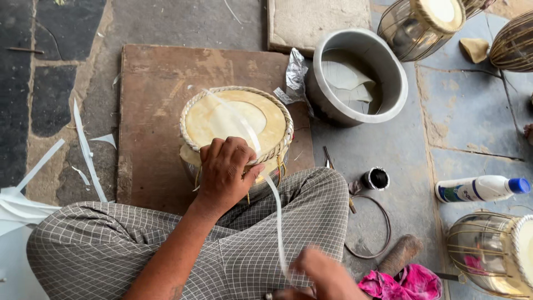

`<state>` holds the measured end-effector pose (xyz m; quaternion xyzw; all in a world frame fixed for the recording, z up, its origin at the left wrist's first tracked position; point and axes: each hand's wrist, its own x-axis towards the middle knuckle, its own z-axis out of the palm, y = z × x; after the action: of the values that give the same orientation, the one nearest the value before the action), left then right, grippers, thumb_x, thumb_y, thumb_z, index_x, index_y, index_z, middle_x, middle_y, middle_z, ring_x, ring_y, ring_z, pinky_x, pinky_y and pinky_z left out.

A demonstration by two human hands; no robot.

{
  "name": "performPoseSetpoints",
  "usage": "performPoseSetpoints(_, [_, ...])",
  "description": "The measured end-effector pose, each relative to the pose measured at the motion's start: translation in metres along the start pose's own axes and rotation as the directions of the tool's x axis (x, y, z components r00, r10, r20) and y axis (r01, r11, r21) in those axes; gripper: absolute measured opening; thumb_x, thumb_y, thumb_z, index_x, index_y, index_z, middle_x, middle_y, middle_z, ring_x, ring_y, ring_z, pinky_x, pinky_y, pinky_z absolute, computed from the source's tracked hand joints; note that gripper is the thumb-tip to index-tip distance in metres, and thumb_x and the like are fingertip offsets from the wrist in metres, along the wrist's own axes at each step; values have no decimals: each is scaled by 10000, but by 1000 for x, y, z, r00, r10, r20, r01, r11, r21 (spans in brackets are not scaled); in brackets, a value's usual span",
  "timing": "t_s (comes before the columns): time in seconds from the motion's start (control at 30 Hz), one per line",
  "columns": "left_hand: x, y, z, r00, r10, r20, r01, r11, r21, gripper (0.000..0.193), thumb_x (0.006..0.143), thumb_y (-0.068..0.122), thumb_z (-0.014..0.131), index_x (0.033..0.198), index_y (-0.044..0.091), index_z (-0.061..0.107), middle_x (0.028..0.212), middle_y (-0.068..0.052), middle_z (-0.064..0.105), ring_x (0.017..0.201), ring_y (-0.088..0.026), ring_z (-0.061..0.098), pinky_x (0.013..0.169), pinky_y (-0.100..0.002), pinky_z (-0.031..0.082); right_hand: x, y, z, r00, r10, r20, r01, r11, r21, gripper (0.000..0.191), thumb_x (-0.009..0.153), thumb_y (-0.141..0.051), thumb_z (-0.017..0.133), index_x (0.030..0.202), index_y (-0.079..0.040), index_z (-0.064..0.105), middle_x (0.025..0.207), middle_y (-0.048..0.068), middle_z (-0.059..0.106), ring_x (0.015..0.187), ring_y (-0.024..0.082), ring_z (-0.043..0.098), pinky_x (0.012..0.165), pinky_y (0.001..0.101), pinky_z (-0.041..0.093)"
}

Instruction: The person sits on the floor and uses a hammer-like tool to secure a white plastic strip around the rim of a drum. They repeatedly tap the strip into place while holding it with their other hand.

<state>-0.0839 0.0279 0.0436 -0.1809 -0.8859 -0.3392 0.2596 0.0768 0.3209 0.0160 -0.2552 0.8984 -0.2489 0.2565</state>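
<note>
A small metal drum (pixel 236 130) with a pale skin head and a braided rim stands on a brown wooden board (pixel 161 78), against my checked-cloth knees. My left hand (pixel 225 172) presses on the near rim of the drum, fingers curled over the braid. A thin white strap (pixel 275 205) runs from across the drum head, past that hand, down to my right hand (pixel 325 278). The right hand is shut on the strap's lower end at the bottom edge of the view, partly cut off.
A grey metal basin (pixel 358 75) with pale skin pieces sits behind right. Other drums stand at top right (pixel 422 25) and bottom right (pixel 494 253). A white bottle with blue cap (pixel 480 189), a small black-filled tin (pixel 377 179), a wire ring, pink cloth (pixel 400 280) and white strap scraps (pixel 83 144) lie around.
</note>
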Motion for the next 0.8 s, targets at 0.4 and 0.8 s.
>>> performPoseSetpoints(0.4, [16, -24, -2, 1000, -18, -13, 18, 999, 38, 313, 840, 203, 809, 1080, 114, 627, 1146, -45, 696, 1172, -248, 622, 1096, -480, 292, -15, -28, -61, 944, 233, 234, -323, 511, 796, 652, 937, -138, 688, 1549, -139, 464, 1193, 88, 734, 831, 138, 627, 728, 285, 574])
performPoseSetpoints(0.8, [20, -38, -6, 1000, -22, -15, 22, 999, -30, 380, 907, 406, 793, 1082, 107, 637, 1059, -30, 724, 1059, -228, 658, 1133, -506, 260, 89, -73, -89, 828, 202, -523, -93, 969, 227, 547, 933, -201, 693, 1466, -148, 580, 861, 77, 580, 681, 186, 551, 613, 314, 486])
